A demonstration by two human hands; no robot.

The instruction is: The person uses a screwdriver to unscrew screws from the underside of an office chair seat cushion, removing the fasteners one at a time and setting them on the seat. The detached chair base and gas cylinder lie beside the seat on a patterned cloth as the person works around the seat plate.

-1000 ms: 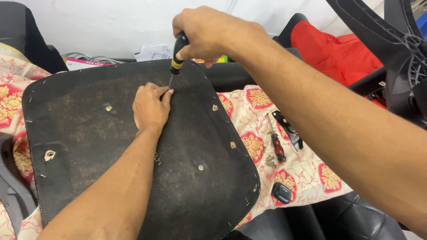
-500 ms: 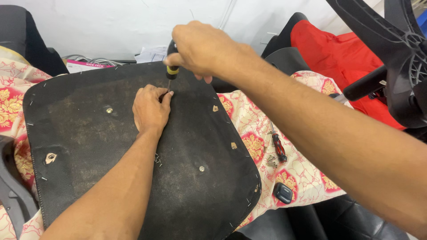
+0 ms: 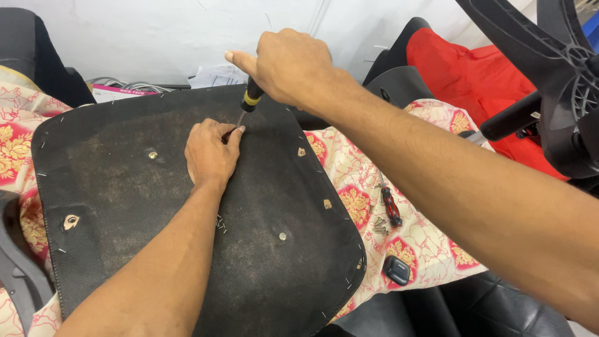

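A black seat base (image 3: 125, 206) lies upside down on a patterned cloth, with staples along its edge and small metal inserts in it. My left hand (image 3: 211, 153) rests flat on it, fingertips pinched around the tip of a screwdriver (image 3: 248, 105). My right hand (image 3: 290, 65) is closed on the screwdriver's black and yellow handle, holding it nearly upright over a spot near the base's far edge. What the left fingers pinch is hidden.
A red-handled screwdriver (image 3: 391, 206), a few loose screws (image 3: 378, 223) and a small black key fob (image 3: 397, 270) lie on the floral cloth (image 3: 424, 243) at right. A black chair star base (image 3: 549, 87) and red fabric (image 3: 474, 75) stand at far right. Papers lie by the wall.
My right hand with the screwdriver has shifted slightly left and turned; the view has shifted a little. My left hand stays on the same spot.
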